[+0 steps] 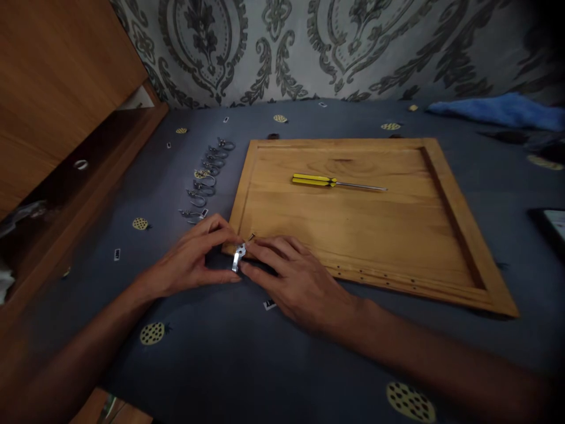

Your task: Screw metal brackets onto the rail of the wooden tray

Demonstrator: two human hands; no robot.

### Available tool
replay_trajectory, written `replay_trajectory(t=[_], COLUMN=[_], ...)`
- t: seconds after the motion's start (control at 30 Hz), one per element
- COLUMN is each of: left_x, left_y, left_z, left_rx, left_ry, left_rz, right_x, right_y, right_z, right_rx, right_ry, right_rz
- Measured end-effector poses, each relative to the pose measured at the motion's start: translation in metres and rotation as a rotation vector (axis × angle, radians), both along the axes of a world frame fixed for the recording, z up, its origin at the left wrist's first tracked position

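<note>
My left hand (200, 256) holds a shiny metal hook (238, 257) between thumb and index finger, at the near left corner of a framed wooden board (353, 227). From the other side, the fingertips of my right hand (295, 274) close on the same hook. A small screw (252, 237) sticks up at a slant just behind the hook; its lower end is hidden. Across the board lies a screwdriver (315, 180) with a yellow and black handle, its shaft to the right. Left of the board, several similar metal hooks (203, 187) lie in a row.
Small dark holes (386, 275) line the board's near edge. A blue cloth (498, 112) lies at the back right, and a dark-edged device (549, 227) at the far right. Wooden furniture (57, 88) borders the left side. The board rests on a dark pineapple-print cloth (212, 359).
</note>
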State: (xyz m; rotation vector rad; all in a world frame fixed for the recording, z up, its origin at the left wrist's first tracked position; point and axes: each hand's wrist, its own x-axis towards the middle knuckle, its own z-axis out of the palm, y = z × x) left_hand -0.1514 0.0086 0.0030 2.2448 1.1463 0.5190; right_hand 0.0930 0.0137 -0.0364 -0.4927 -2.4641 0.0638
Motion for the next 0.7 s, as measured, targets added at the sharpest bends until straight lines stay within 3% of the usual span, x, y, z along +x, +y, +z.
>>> replay_trajectory(t=[0.13, 0.3, 0.5, 0.7], left_x=[0.0, -0.001, -0.002, -0.001], left_y=[0.0, 0.002, 0.002, 0.002], left_z=[0.0, -0.001, -0.002, 0.0], left_rx=[-0.033, -0.025, -0.023, -0.048], left_ry=[-0.013, -0.009, -0.007, -0.002], left_rz=[0.017, 0.006, 0.006, 0.009], right_x=[0.002, 0.007, -0.003, -0.007], right_y=[0.001, 0.024, 0.055, 0.059], right_z=[0.001, 0.015, 0.025, 0.018], right_rx=[-0.055, -0.345, -0.526, -0.541], right_ry=[0.026, 0.204, -0.085, -0.115], right_rz=[0.02, 0.04, -0.024, -0.018])
